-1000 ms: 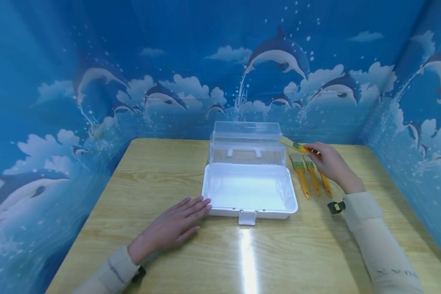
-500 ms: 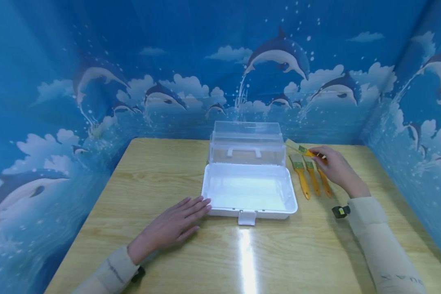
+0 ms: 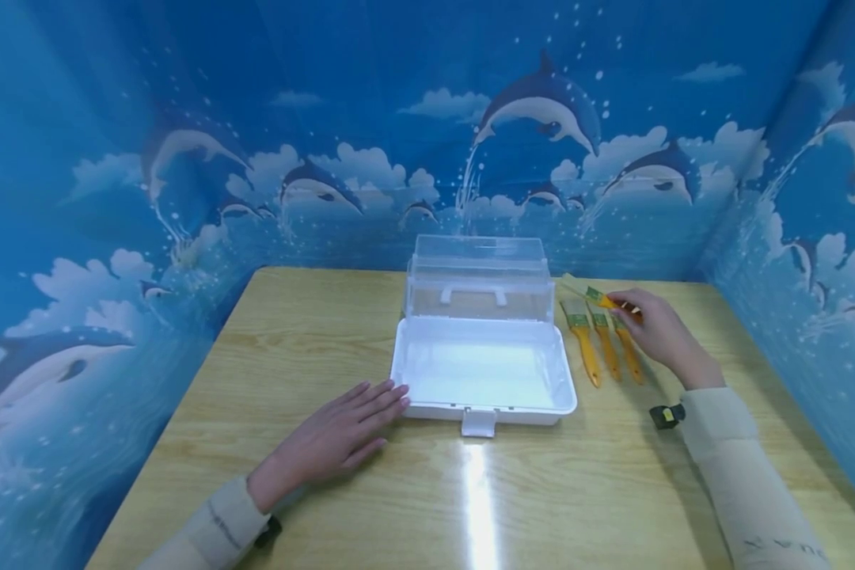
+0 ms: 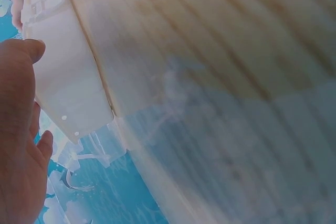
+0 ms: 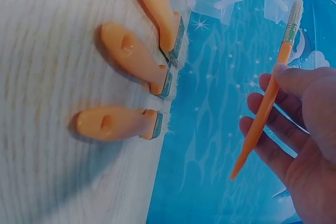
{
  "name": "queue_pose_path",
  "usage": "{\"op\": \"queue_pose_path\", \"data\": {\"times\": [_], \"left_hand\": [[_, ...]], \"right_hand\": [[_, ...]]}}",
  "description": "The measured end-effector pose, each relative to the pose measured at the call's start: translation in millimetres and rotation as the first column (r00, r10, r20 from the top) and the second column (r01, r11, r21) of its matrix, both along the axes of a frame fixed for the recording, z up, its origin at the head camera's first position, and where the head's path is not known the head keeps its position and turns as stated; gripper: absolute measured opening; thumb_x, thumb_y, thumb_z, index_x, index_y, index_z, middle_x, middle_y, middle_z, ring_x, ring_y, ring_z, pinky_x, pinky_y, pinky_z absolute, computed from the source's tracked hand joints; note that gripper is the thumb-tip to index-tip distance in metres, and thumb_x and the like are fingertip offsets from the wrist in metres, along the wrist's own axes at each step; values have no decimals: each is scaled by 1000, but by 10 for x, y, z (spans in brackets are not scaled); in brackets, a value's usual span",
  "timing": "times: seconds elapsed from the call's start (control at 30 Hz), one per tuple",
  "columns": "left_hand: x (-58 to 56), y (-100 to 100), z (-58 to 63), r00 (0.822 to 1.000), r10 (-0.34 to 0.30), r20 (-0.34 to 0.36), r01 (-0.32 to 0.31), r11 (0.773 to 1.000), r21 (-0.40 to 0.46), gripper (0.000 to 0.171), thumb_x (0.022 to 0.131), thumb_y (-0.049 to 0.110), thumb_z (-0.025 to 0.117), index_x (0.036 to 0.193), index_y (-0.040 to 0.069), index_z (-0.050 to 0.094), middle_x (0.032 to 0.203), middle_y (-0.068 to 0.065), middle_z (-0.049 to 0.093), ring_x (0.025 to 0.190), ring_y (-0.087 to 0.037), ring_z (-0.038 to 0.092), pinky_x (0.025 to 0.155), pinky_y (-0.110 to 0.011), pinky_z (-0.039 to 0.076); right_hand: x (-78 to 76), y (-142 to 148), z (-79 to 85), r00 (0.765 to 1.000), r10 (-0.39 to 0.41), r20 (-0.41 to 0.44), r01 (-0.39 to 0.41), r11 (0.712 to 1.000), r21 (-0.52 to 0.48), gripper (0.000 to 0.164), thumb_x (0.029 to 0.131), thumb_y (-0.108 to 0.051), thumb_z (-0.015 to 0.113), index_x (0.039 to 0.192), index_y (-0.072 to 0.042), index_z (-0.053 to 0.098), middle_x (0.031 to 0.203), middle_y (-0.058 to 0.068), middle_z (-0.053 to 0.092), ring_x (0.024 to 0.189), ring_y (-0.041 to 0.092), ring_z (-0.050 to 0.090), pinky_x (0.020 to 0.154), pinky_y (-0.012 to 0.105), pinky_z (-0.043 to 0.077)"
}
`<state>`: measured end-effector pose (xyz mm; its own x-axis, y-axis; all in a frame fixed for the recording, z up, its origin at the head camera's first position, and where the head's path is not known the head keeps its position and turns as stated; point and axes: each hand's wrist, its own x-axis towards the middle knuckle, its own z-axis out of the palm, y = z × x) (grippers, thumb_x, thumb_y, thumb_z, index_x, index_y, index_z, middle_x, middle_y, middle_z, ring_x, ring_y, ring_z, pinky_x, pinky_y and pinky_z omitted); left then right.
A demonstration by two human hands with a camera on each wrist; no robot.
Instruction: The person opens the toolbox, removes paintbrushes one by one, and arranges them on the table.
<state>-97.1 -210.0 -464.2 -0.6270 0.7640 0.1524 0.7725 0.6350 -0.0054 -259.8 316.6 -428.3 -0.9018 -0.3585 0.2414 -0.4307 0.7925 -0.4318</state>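
Note:
My right hand pinches a paintbrush by its orange handle, bristles pointing up and toward the box, above the back of the table. Below it three more paintbrushes lie side by side on the wood, handles toward me; the hand partly covers the rightmost. A white plastic box stands at the middle with its clear lid raised and its latch hanging at the front. My left hand lies with straight fingers, fingertips touching the box's front left corner.
The wooden table carries the box and brushes. A blue dolphin-print cloth closes off the back and both sides. A bright light reflection runs along the wood in front of the box.
My right hand has drawn back to the right and slightly toward me, carrying the paintbrush away from the lid. My left hand and the box have stayed put.

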Motion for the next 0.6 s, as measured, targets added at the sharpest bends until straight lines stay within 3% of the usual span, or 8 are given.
{"op": "queue_pose_path", "data": {"times": [0.6], "left_hand": [[-13,-5,-3,1000,-3,-19,4,1000,7,64,105,34,54,161,15,29,169,-2,24,155,-22,25,127,-44,22]], "right_hand": [[26,121,-64,998,-62,3,62,998,14,29,103,-5,58,129,8,62,116,28,65,100,40,64,79,60,57]]}}
